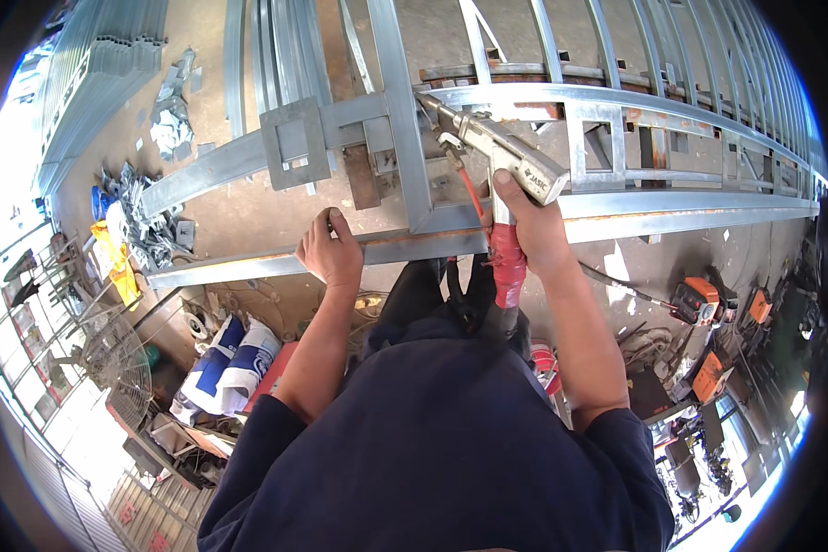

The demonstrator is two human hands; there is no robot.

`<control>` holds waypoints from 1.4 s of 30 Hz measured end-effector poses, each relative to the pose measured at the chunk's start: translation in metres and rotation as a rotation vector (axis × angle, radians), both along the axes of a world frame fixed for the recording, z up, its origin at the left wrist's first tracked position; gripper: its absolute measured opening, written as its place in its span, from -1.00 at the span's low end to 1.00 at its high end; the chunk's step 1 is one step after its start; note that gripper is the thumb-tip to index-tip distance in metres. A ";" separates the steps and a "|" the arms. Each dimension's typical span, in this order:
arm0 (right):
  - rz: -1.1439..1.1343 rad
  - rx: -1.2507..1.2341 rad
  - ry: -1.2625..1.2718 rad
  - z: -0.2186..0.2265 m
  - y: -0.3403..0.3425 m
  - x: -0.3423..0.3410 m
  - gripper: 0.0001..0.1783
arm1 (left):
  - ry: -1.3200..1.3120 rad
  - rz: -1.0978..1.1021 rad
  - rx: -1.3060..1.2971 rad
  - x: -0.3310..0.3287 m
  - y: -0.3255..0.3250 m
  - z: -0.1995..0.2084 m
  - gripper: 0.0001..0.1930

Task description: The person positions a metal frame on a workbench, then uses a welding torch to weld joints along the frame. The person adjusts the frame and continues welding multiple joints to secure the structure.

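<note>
My right hand (534, 225) is wrapped round the handle of a silver welding gun (511, 152), with the thumb along its side. Red tape covers the lower grip. The gun's nozzle points up and left, close to an upright steel tube (400, 120). That tube meets a long crosswise steel tube (276, 261) in front of my body. My left hand (329, 248) lies at the crosswise tube, fingers curled in and nothing visible in them. Left of the upright, a square metal plate with a square hole (320, 143) sits against a flat bar (207, 172).
Welded metal frames (653, 97) extend to the far right. Stacked steel profiles (110, 74) and a pile of metal offcuts (147, 212) lie on the left. Nearer are a wire fan (115, 363) and blue-white sacks (230, 363). An orange machine (695, 301) and cables stand at the right.
</note>
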State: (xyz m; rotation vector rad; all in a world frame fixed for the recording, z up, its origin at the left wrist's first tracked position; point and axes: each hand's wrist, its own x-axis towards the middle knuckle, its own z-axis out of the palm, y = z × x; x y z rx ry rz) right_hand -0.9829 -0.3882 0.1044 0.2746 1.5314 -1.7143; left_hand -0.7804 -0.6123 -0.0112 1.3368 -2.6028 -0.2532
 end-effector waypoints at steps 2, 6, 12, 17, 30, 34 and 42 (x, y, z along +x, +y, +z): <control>-0.005 -0.016 0.009 -0.002 -0.001 0.002 -0.64 | -0.002 -0.005 -0.011 0.002 0.000 -0.001 -0.73; 0.011 0.005 0.053 -0.006 -0.002 0.006 -0.59 | -0.028 0.013 0.049 0.000 0.001 0.002 -0.66; 0.017 0.022 0.069 -0.001 -0.007 0.010 -0.60 | -0.031 0.003 0.006 0.001 0.001 -0.001 -0.72; 0.037 0.022 0.097 0.003 -0.009 0.009 -0.61 | -0.004 -0.004 -0.025 0.001 0.001 -0.004 -0.71; 0.093 0.046 0.155 0.001 -0.008 0.009 -0.61 | -0.035 0.022 0.043 0.000 0.001 -0.003 -0.63; 0.108 0.055 0.157 0.000 -0.006 0.010 -0.60 | -0.026 0.020 0.037 0.000 0.000 -0.002 -0.64; 0.100 0.034 0.146 0.002 -0.005 0.012 -0.58 | -0.007 0.007 -0.023 -0.001 0.001 -0.006 -0.70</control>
